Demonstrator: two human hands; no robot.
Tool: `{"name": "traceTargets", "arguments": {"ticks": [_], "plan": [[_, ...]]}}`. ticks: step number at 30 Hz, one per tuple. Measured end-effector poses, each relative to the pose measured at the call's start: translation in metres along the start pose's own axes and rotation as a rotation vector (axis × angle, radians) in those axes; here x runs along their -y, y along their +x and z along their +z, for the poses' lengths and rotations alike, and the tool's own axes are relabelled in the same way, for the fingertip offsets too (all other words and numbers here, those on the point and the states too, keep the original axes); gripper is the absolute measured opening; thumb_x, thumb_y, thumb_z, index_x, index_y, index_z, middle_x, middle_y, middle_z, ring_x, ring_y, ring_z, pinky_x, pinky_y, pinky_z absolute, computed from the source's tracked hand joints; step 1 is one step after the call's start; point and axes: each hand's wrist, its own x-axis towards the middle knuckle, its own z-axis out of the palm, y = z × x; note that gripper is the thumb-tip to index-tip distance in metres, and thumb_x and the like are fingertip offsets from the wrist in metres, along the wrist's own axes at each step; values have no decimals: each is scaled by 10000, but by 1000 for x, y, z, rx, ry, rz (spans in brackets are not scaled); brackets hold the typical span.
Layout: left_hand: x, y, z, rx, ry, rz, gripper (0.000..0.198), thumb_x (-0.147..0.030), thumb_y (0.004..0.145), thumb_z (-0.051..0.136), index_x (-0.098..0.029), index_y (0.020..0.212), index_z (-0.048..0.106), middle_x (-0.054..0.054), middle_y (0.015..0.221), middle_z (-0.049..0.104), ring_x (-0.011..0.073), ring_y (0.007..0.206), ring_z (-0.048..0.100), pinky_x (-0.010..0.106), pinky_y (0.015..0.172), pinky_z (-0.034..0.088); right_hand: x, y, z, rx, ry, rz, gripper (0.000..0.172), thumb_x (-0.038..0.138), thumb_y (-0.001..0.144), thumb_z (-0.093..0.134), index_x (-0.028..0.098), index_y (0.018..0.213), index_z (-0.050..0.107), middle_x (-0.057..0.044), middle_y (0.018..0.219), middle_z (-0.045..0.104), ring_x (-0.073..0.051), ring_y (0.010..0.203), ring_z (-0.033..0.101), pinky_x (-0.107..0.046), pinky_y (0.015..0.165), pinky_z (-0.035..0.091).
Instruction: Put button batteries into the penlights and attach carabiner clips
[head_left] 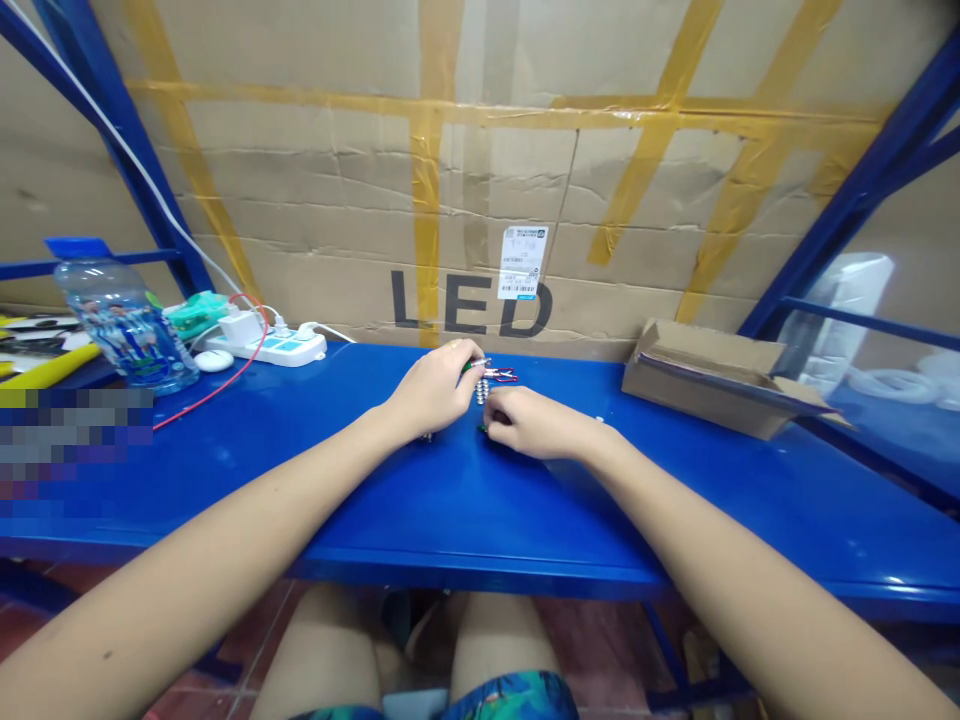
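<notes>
Fingers of the left hand [431, 390] are bunched together at a small green-and-silver part [472, 366], though clamped or just touching is hard to tell (it's tiny from up here). The right hand [536, 423] curls its fingers beside an upright stack of silver beads [481, 392], long axis vertical, near the back edge of the blue steel bench [480, 520], with red-looped clips [504, 375] just behind.

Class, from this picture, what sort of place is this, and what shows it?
Probably a small electronics workshop or storeroom: a blue steel shelf used as a workbench, a power strip on it, and a taped cardboard carton marked LED behind.
</notes>
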Motion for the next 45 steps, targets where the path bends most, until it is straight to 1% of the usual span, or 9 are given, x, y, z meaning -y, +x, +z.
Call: {"name": "traceTargets", "arguments": {"ticks": [5,9,12,18,23,29,35,40,45], "plan": [[1,0,-2,-26,-51,0,84,-207,905,510,-178,953,573,66,937,675,210,857,623,349,765,471,-5,0,-7,-90,218,45,148,185,924,416,196,784,461,-39,771,595,-146,670,504,-278,642,404],[-2,-1,-6,20,-114,28,102,-235,896,545,-176,957,601,48,887,680,182,783,611,318,710,455,-10,0,-13,-151,691,240,130,238,972,376,221,845,398,20,681,512,-114,525,445,-254,499,359],[-4,-1,-7,88,-139,57,159,-242,890,579,-187,1036,611,48,932,701,183,805,630,314,723,462,-8,1,-15,-217,1061,273,83,165,925,423,234,893,390,64,616,410,-97,474,364,-228,458,299],[0,0,-4,76,-121,131,132,-155,905,512,-198,936,633,40,906,702,181,834,641,315,767,470,2,-1,-16,-67,1330,238,102,192,889,523,230,921,434,71,616,358,-88,496,320,-220,463,297],[3,1,-3,22,-136,122,112,-149,902,522,-185,878,626,37,871,679,178,824,620,309,771,460,0,-2,-15,-42,1300,124,66,214,899,522,188,956,503,51,664,405,-96,545,376,-260,520,406],[5,1,0,3,-137,121,121,-140,897,515,-185,841,612,35,841,672,173,789,609,307,749,453,-1,3,-7,-159,1112,121,66,233,919,471,196,869,494,65,619,358,-93,508,337,-250,505,384],[1,-1,0,81,-76,67,67,-211,904,535,-200,923,599,38,885,685,191,810,627,323,736,459,-9,8,1,-250,733,148,112,208,920,406,196,915,517,45,602,427,-120,523,424,-256,523,383],[-7,-3,-6,113,-3,-38,217,-313,940,500,-205,1128,496,86,1012,680,240,875,654,377,742,485,-13,9,0,-357,552,219,164,158,883,398,179,938,551,11,654,511,-147,608,485,-272,595,402],[-7,-4,-4,146,-69,-18,117,-271,985,412,-205,1034,494,83,952,687,232,858,663,347,699,474,-18,12,2,-459,530,217,189,165,872,403,181,981,556,-7,706,543,-161,673,503,-279,649,426]]}}
